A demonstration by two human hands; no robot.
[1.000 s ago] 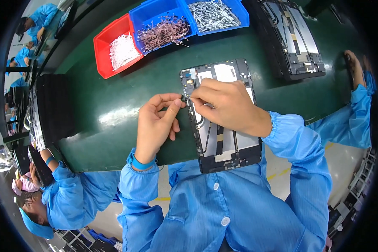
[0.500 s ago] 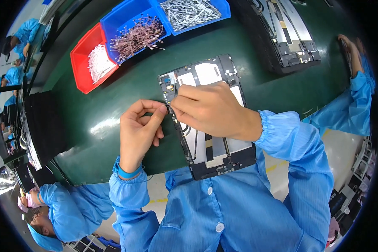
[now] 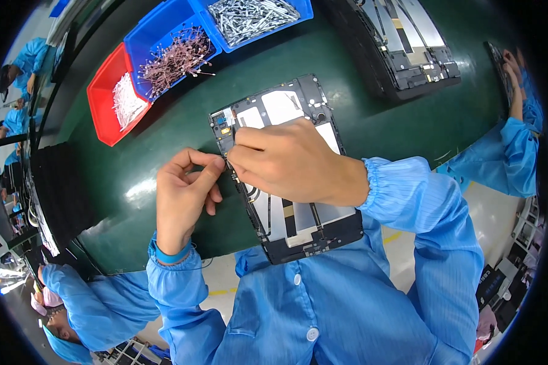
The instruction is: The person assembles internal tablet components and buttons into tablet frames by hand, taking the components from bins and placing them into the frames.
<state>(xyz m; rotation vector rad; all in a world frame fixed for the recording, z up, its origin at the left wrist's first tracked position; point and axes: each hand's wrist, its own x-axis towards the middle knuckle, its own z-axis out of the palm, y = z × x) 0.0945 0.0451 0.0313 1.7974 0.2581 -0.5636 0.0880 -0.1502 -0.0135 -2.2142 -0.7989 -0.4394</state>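
Observation:
An opened tablet point(image 3: 326, 131) lies at the bench's front edge, its inner boards, ribbon cables and pale metal plates showing. At its left edge the thumb and forefinger of my left hand point(image 3: 182, 188) are pinched together; whatever is between them is too small to make out. My right hand point(image 3: 295, 161) lies over the tablet's upper left part, fingers closed in a pinch close to the left fingertips. A thin dark sliver shows by its fingers, but its kind is unclear. The right hand covers the middle of the tablet.
Beyond the tablet stand a red bin point(image 3: 103, 115) of white pieces, a blue bin point(image 3: 141, 45) of brownish thin-wired parts and another blue bin point(image 3: 216, 39) of silvery strips. Stacked opened tablets point(image 3: 408, 88) sit far right. Black material point(image 3: 61, 188) lies left. Co-workers sit on both sides.
The bench, tablet and both my hands sit further left in the picture, as the view has shifted. My hands keep the same pinch at the tablet's edge. The right co-worker's hands have moved.

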